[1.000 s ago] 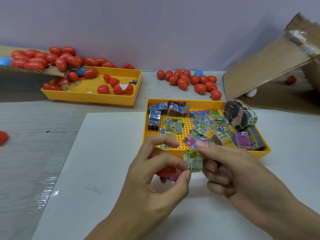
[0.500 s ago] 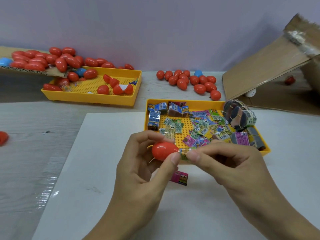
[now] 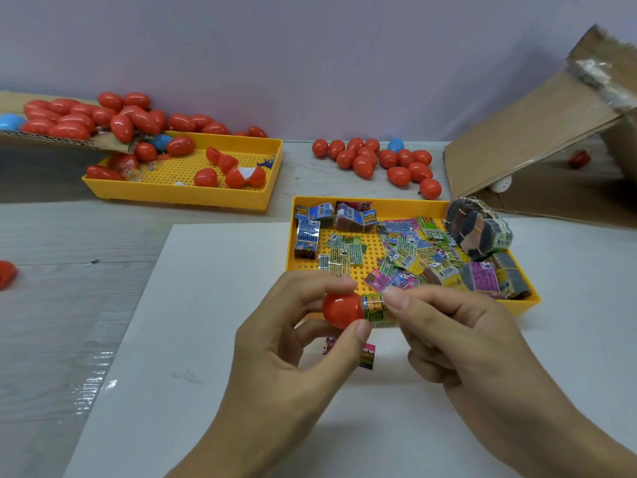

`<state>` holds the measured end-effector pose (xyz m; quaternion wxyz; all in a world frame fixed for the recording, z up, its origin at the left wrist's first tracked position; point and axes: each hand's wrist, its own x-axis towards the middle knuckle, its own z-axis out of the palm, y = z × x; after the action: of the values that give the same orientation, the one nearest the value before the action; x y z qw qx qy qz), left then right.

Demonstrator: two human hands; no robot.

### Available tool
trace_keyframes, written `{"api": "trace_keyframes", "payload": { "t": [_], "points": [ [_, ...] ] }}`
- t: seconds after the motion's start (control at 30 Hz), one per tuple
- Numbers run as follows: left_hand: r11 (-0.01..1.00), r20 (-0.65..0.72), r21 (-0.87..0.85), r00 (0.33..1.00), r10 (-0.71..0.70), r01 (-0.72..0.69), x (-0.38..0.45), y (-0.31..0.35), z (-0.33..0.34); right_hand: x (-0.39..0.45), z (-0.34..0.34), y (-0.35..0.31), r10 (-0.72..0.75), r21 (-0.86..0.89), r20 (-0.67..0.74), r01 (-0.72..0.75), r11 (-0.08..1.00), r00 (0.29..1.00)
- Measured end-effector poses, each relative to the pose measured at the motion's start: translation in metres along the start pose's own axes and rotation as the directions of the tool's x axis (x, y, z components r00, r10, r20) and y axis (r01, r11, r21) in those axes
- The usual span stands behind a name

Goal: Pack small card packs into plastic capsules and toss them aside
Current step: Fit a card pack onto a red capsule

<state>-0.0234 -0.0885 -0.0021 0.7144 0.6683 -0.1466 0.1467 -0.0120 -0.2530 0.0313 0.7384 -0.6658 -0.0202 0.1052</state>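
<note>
I see a plain lilac-grey wall (image 3: 310, 46) behind, a pale wood-grain desk (image 3: 51, 305) under soft even light, a white sheet (image 3: 206, 391) laid over it, a cardboard flap (image 3: 534, 132) leaning at right

Two hands meet in the middle, low in the view.

The left hand (image 3: 293, 343) curls its thumb and pointer finger in a pinch. The right hand (image 3: 458, 336) reaches in with its fingertips (image 3: 396, 298) pinched too, other fingers tucked under.
</note>
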Motion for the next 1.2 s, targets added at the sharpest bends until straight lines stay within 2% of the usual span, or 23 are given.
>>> {"api": "trace_keyframes", "payload": {
  "t": [0.13, 0.33, 0.53, 0.7, 0.83, 1.07, 1.2],
  "points": [
    [0.998, 0.008, 0.042, 0.999, 0.036, -0.037, -0.0006, -0.002, 0.0013, -0.0008, 0.0022, -0.0011, 0.061, 0.069, 0.044, -0.064, 0.996, 0.997],
    [0.997, -0.013, 0.063, 0.999, 0.051, -0.05, -0.0022, -0.005, 0.001, -0.0002, 0.0024, -0.0016, 0.108, 0.073, 0.043, -0.111, 0.991, 0.993],
    [0.991, -0.036, 0.105, 0.996, 0.086, -0.081, -0.0041, -0.0043, 0.0013, 0.0006, 0.0019, 0.0004, 0.077, 0.019, -0.028, -0.077, 0.997, 0.997],
    [0.98, -0.052, 0.153, 0.989, 0.138, -0.129, -0.0056, -0.0032, 0.0024, 0.0008, 0.0021, -0.0017, -0.011, -0.052, -0.051, 0.008, 0.999, 0.999],
    [0.968, -0.061, 0.193, 0.982, 0.177, -0.162, -0.0057, -0.0017, 0.003, 0.0014, 0.0028, -0.0063, 0.027, 0.002, -0.03, -0.027, 1.0, 0.999],
    [0.894, -0.002, 0.366, 0.96, 0.28, -0.26, -0.0042, 0.0019, 0.001, 0.0013, 0.0007, -0.0078, 0.048, 0.029, -0.013, -0.048, 0.998, 0.999],
    [0.834, 0.048, 0.45, 0.941, 0.335, -0.32, -0.0037, 0.0039, 0.0013, 0.0012, -0.0002, -0.0094, 0.125, 0.085, 0.036, -0.128, 0.988, 0.991]
  ]
}}
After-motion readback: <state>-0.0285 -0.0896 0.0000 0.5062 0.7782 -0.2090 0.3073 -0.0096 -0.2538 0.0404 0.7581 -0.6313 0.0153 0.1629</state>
